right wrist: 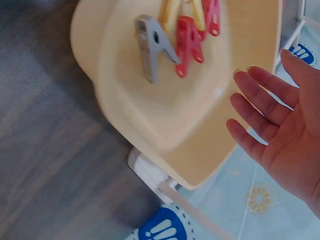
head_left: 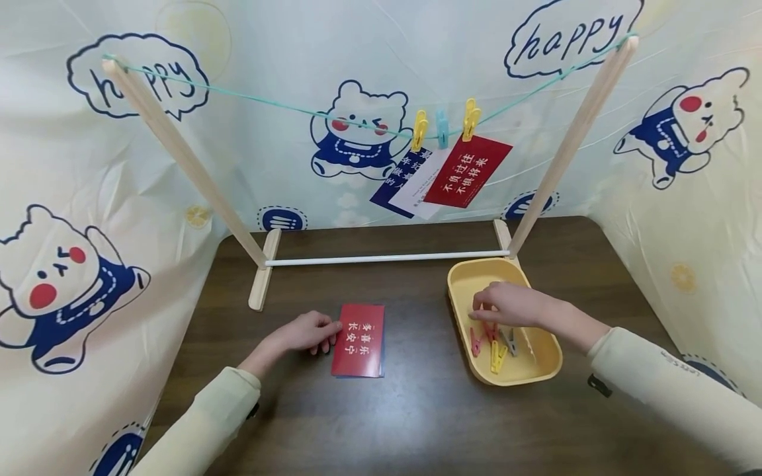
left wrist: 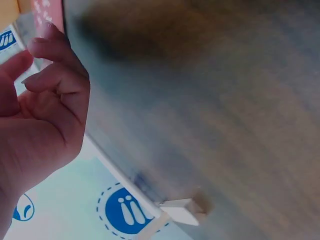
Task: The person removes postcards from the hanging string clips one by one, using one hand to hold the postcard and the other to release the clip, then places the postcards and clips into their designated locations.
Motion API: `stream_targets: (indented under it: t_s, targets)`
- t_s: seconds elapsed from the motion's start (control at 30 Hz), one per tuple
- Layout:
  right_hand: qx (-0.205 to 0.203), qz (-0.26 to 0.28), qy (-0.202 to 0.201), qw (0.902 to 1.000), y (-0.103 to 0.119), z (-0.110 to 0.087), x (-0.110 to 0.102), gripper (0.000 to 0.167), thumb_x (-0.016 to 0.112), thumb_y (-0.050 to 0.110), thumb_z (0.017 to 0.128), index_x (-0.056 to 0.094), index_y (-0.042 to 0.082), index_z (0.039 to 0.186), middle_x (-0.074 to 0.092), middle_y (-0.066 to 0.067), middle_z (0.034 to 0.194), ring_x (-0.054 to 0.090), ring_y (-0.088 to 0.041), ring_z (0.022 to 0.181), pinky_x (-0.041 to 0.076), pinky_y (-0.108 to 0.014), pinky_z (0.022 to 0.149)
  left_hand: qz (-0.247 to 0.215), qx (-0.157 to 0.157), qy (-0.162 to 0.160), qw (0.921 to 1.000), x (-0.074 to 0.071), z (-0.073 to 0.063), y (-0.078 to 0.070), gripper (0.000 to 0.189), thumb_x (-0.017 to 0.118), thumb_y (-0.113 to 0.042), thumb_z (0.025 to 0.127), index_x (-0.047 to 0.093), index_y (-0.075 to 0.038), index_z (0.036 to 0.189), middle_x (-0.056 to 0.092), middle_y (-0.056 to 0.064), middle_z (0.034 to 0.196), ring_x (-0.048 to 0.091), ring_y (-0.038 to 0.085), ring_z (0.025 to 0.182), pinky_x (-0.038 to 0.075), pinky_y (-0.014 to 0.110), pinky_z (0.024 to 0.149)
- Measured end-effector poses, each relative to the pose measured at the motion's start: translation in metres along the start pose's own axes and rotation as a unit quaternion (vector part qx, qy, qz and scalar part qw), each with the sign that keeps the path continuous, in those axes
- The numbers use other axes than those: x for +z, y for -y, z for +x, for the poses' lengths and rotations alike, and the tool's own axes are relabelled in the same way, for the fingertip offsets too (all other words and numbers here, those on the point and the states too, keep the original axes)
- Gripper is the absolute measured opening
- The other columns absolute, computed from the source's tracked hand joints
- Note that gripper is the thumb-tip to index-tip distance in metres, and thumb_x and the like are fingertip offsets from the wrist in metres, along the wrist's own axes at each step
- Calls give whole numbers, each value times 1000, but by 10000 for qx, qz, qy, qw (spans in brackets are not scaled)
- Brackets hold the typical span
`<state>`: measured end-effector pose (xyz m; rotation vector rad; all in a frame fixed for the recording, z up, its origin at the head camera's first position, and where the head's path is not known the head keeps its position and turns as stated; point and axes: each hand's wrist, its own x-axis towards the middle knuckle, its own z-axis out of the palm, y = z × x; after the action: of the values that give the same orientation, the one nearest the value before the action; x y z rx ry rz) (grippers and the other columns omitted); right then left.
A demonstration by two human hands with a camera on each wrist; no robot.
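Note:
My left hand point(head_left: 310, 331) rests at the left edge of a small stack of cards point(head_left: 358, 340), its fingertips touching the red top card with white writing. Loosely bent fingers show in the left wrist view, beside the red card's edge point(left wrist: 49, 11). Over the yellow basket point(head_left: 550, 354), my right hand point(head_left: 510, 305) hangs with its fingers spread and nothing between them. Inside the basket lie several clothespins: a grey clothespin point(right wrist: 148, 47), a red clothespin point(right wrist: 186, 45), a yellow clothespin point(head_left: 497, 357) and others.
Behind stands a wooden frame point(head_left: 190, 165) with a green string point(head_left: 262, 100). Yellow clips point(head_left: 419, 130) and a blue clip point(head_left: 442, 129) hold a blue card point(head_left: 397, 192), a white card point(head_left: 419, 192) and a red card point(head_left: 470, 172). A white rod point(head_left: 381, 258) joins the posts.

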<state>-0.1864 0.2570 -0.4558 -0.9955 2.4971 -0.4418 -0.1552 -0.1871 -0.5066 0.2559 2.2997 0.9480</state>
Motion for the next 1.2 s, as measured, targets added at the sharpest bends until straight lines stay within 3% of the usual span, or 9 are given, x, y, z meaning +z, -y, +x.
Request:
stream_targets:
  t_s: [0.13, 0.3, 0.47, 0.6, 0.73, 0.93, 1.07, 1.2]
  targets:
    - [-70, -78, 69, 9999, 6, 1, -10, 17, 69, 31, 102, 76, 15, 102, 67, 10, 82, 57, -7, 77, 55, -31, 77, -39, 179, -417, 9990, -7, 4, -12, 40, 48, -31, 112, 67, -2, 91, 66, 8, 74, 58, 20, 58, 51, 35, 60]
    - [-268, -304, -111, 9991, 15, -1, -27, 20, 69, 34, 101, 76, 16, 105, 70, 11, 87, 59, -7, 80, 57, -31, 77, 234, 350, -1195, 9919, -16, 10, -29, 37, 52, -35, 110, 66, -4, 96, 67, 13, 79, 61, 25, 63, 50, 33, 61]
    - [-377, -568, -645, 9956, 35, -6, -59, 22, 71, 34, 100, 77, 16, 110, 73, 7, 96, 64, -12, 87, 59, -32, 78, 476, 899, -2090, 9726, -27, 18, -46, 26, 60, -30, 107, 67, -6, 99, 64, 9, 76, 58, 20, 63, 49, 35, 60]
    - [-605, -899, -1062, 9884, 52, -7, -92, 19, 71, 30, 100, 77, 15, 110, 74, 3, 101, 65, -18, 93, 58, -37, 82, 466, 1370, -2621, 9541, -40, 26, -65, 19, 62, -24, 105, 69, -6, 107, 69, 8, 88, 63, 22, 77, 53, 36, 69]
    - [-857, -1283, -1474, 9770, 69, -5, -131, 17, 74, 25, 98, 77, 13, 110, 75, 0, 103, 67, -19, 94, 58, -39, 82, 442, 1775, -3005, 9361, -54, 33, -89, 17, 64, -22, 105, 69, -6, 110, 70, 9, 96, 63, 25, 82, 53, 37, 73]
    - [-1088, -1776, -2019, 9570, 102, -1, -186, 22, 78, 22, 95, 75, 9, 112, 75, -9, 110, 67, -27, 102, 59, -45, 86, 480, 2575, -3496, 8995, -74, 39, -127, 15, 67, -17, 103, 68, -5, 111, 70, 11, 102, 64, 25, 80, 54, 38, 73]
    - [-1279, -1933, -2377, 9433, 121, 7, -214, 23, 75, 19, 98, 74, 5, 116, 74, -12, 108, 63, -29, 98, 56, -43, 82, 397, 2699, -3625, 8912, -84, 46, -150, 23, 66, -20, 104, 67, -4, 120, 69, 13, 116, 66, 28, 85, 57, 40, 76]
    - [-1094, -1979, -2796, 9331, 133, 22, -236, 33, 71, 21, 101, 68, 4, 128, 71, -15, 118, 60, -30, 104, 54, -44, 88, 306, 2662, -3638, 8921, -91, 54, -167, 35, 66, -25, 104, 66, -6, 134, 67, 12, 133, 68, 26, 89, 59, 40, 78]
